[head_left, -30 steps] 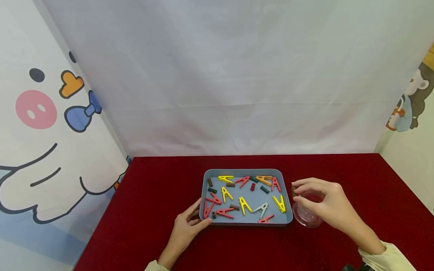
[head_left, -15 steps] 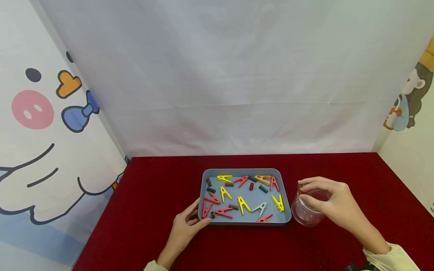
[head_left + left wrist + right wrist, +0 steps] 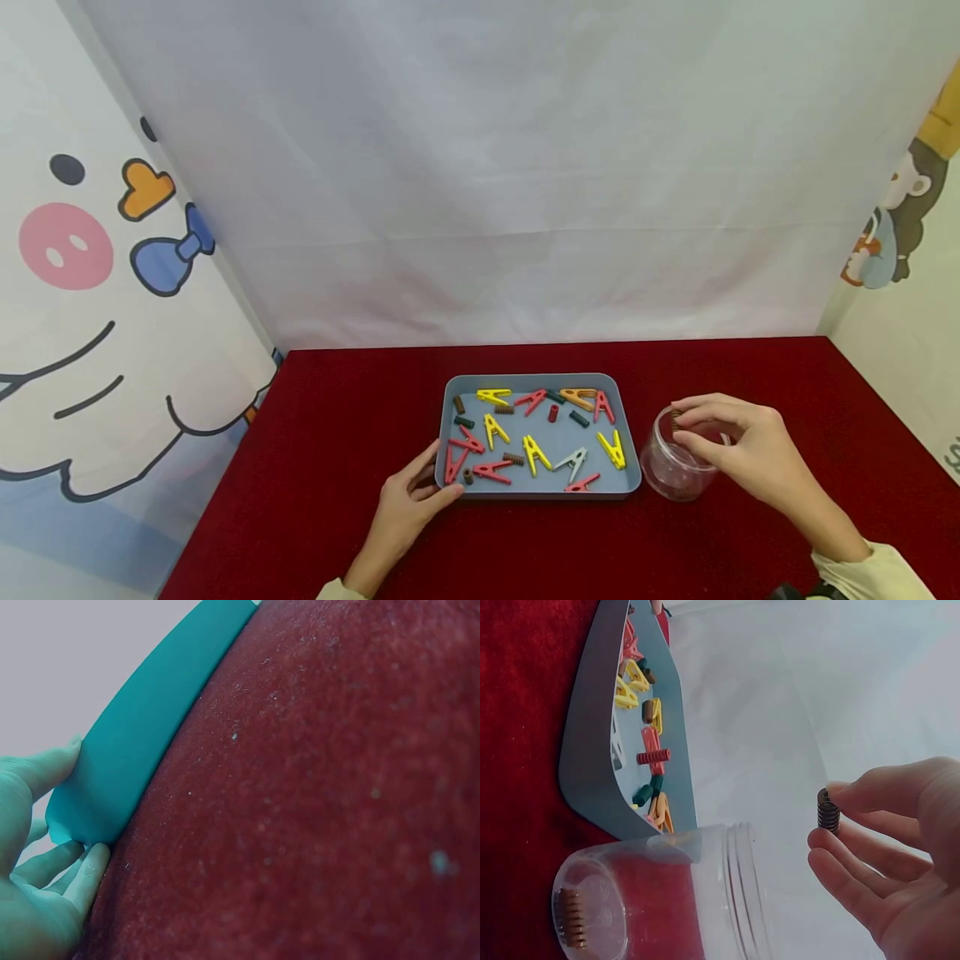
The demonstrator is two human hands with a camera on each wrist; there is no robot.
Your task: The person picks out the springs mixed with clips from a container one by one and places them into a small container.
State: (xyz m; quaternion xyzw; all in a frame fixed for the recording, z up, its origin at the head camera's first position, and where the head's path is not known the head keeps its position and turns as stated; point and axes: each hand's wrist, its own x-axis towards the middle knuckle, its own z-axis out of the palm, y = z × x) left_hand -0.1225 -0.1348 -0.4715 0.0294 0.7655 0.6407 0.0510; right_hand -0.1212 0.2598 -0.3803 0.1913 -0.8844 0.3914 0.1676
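My right hand pinches a small dark coil spring between thumb and fingertips. It is over the mouth of a clear plastic jar; the right wrist view shows the spring apart from the jar's threaded rim. Inside the jar, a brown coil spring lies at the bottom. My left hand grips the front left corner of a grey-blue tray, thumb at the wall's upper edge and fingers low at the corner. The tray holds several red and yellow clip halves, a pale one and loose springs.
A dark red cloth covers the table. Just right of the tray, the jar stands close to its wall. Behind the table hangs a white curtain, with cartoon-printed panels at the left and right.
My right hand has moved right with the spring, from beside the jar's left edge to over its mouth. The left hand has kept its hold on the tray.
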